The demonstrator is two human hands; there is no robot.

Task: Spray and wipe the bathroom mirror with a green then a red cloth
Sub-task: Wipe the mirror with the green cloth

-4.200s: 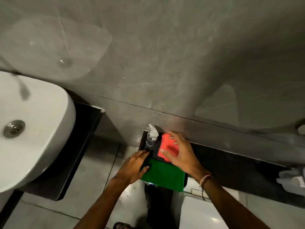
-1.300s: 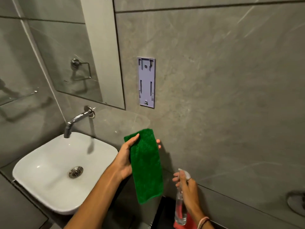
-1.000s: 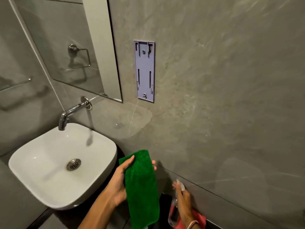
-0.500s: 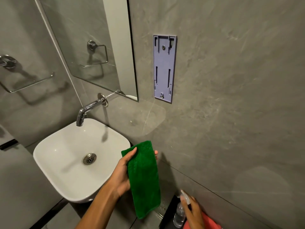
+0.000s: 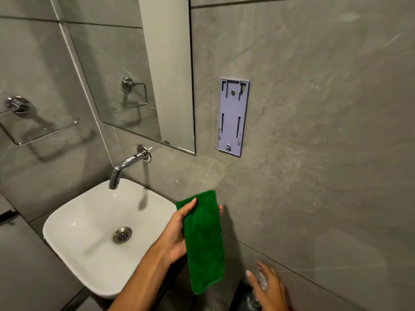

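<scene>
My left hand (image 5: 177,234) holds a folded green cloth (image 5: 204,239) upright in front of the grey wall, right of the sink. The cloth hangs down from my thumb and fingers. At the bottom right, my right hand (image 5: 267,288) is wrapped around the top of a clear spray bottle (image 5: 253,299), which is blurred and mostly hidden by the fingers. The bottle stands on a dark ledge (image 5: 238,297). A sliver of the red cloth (image 5: 290,308) shows at the bottom edge. The mirror (image 5: 143,70) hangs on the wall above the tap.
A white basin (image 5: 89,232) with a chrome tap (image 5: 125,167) sits at lower left. A lilac wall bracket (image 5: 233,117) is fixed to the right of the mirror. A chrome towel rail (image 5: 27,122) is on the left wall.
My hands left the ledge; the left lifted the green cloth and the right took the spray bottle. In the last second the view turned left and up, showing more mirror; the bottle stays low.
</scene>
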